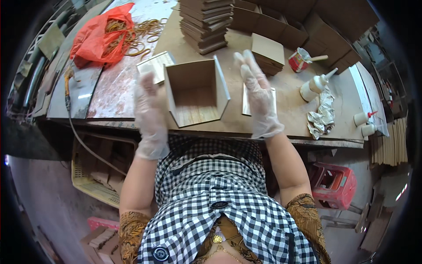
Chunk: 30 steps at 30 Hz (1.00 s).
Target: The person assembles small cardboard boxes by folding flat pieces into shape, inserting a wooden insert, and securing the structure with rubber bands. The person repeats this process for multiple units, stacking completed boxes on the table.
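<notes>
An open box of brown board panels [189, 83] stands on the worktable between my hands, its open side toward me and a pale wood-grain panel as its floor. My left hand [151, 114], in a clear plastic glove, is held upright close to the box's left side, fingers stretched; whether it touches cannot be told. To the right of the box and apart from it, my gloved right hand [258, 97] is open with its fingers extended. A light flat panel [246, 105] lies partly hidden beneath that hand. Another pale panel [166, 59] lies behind the box's left corner.
Tall stacked boards [205, 26] and a lower board stack [268, 48] stand at the back. An orange bag [94, 42] spills rubber bands [147, 33] on the left. Rightward are a tub with a brush [300, 60], a glue bottle [313, 88] and a crumpled cloth [322, 115].
</notes>
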Motion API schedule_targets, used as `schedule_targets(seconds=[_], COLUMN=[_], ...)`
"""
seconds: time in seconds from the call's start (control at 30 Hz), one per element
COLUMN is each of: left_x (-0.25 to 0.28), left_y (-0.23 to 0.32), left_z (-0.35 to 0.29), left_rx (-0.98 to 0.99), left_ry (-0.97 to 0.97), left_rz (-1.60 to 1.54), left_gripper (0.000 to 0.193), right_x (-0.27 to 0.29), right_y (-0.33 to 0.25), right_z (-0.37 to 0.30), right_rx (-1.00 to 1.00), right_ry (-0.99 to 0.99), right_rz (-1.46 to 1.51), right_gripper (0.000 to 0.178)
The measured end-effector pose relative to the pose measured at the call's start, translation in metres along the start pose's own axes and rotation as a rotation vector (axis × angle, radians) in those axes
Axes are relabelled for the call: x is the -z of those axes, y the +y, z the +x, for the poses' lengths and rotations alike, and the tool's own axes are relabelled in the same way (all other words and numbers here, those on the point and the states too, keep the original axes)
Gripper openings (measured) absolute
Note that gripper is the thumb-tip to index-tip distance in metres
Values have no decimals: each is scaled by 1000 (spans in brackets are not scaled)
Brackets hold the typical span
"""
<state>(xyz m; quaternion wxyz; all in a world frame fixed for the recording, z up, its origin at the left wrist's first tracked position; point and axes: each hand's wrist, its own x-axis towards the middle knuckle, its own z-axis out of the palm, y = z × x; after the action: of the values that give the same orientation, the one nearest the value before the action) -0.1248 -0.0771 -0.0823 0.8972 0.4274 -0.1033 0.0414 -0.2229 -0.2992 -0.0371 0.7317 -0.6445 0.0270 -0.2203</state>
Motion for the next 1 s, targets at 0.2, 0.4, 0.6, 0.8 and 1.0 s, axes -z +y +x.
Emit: schedule_targets(seconds=[0.2, 0.4, 0.6, 0.8, 1.0], left_x=[10, -8, 0, -5, -30], left_y=[43, 51, 66, 88, 111], left_z=[-29, -64, -74, -77, -79], left_rx=[-318, -378, -479, -716, -433], left_ry=[-80, -114, -201, -428, -730], left_rz=[241, 419, 651, 857, 534], left_gripper=[50, 45, 43, 41, 36], right_x=[73, 73, 69, 66, 78], right_y=[-23, -40, -55, -60, -79], right_z=[-38, -14, 7, 4, 8], right_rx=[259, -159, -192, -84, 184], right_ry=[-196, -379, -546, -480, -243], right_rz=[-1306, -1374, -1376, -1394, -453], right_gripper=[109, 135, 135, 136, 130])
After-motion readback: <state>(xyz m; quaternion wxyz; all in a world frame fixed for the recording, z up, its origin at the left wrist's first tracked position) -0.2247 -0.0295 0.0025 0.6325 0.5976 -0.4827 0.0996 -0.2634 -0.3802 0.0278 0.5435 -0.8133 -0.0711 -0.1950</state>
